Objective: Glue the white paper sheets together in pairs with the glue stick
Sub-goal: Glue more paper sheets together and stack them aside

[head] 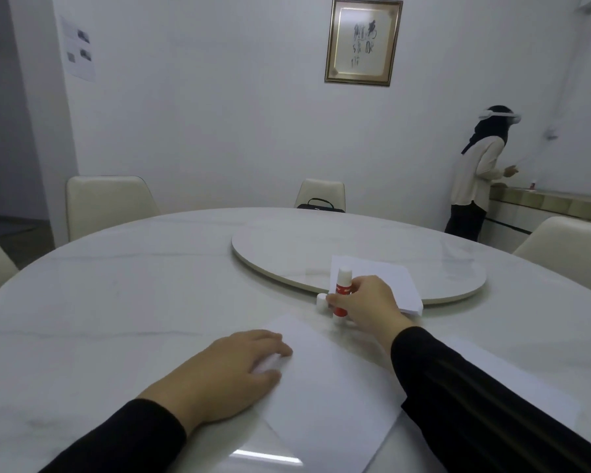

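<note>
From the head view, the right hand (365,302) curls its fingers (331,298) round the upright glue stick (342,291) standing on the table (116,302), its white cap (321,303) just beside. The left hand (232,367) rests flat, fingers relaxed, on the near paper sheet (325,387); a paper stack (389,278) lies behind the stick.

The left hand (234,367) rests flat on a white sheet (325,397) on the marble table (116,302). The right hand (369,305) grips an upright glue stick (342,291), uncapped; its cap (321,303) seemingly lies just beside it. A paper stack (389,281) overlaps the turntable (321,250) edge.
</note>
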{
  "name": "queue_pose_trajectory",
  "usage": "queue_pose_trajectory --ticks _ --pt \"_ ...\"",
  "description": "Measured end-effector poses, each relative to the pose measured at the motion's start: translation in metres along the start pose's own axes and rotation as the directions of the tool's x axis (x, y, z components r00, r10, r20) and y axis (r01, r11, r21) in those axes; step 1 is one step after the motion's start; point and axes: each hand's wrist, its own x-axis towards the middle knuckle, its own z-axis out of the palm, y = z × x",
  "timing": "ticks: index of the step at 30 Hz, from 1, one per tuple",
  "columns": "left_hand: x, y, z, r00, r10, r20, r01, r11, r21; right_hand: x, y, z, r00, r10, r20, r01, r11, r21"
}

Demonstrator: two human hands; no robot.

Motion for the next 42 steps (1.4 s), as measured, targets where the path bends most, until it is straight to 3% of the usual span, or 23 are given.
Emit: queue_pose_trajectory --ticks 6,12,16,18,23,29,34,42 --pt "-0.002 0.009 0.007 0.999 0.012 -0.031 -0.003 0.966 0.259 -0.012 -0.008 -0.031 0.989 -0.024 -0.148 0.054 0.978 0.203" --pt "-0.007 0.036 0.022 0.994 -0.033 -0.1 0.064 0.944 0.323 -0.057 0.018 -0.045 0.994 0.091 -0.067 -0.06 0.927 0.371" --pt "-0.004 0.045 0.029 0.99 -0.059 -0.131 0.084 0.978 0.189 -0.079 0.029 -0.031 0.973 0.223 0.064 -0.219 0.793 0.568" --pt "0.0 0.036 0.019 0.989 -0.095 -0.114 0.107 0.988 0.109 -0.081 0.032 -0.031 0.97 0.238 0.04 -0.223 0.819 0.528" --pt "0.001 -0.008 -0.011 0.977 -0.186 0.102 0.171 0.975 0.141 -0.079 0.03 -0.043 0.976 0.216 -0.01 -0.178 0.831 0.526" --pt "0.01 -0.009 -0.006 0.987 -0.076 0.14 0.065 0.995 0.077 -0.065 -0.018 -0.015 0.997 0.058 -0.054 -0.011 0.777 0.63" --pt "0.012 -0.011 -0.002 0.983 -0.067 0.169 0.045 0.99 0.134 -0.058 -0.03 0.037 0.99 -0.063 -0.13 0.107 0.921 0.374" --pt "0.016 -0.016 -0.004 0.982 -0.048 0.183 0.017 0.985 0.172 -0.053 -0.017 0.053 0.991 -0.121 -0.051 0.131 0.957 0.26"
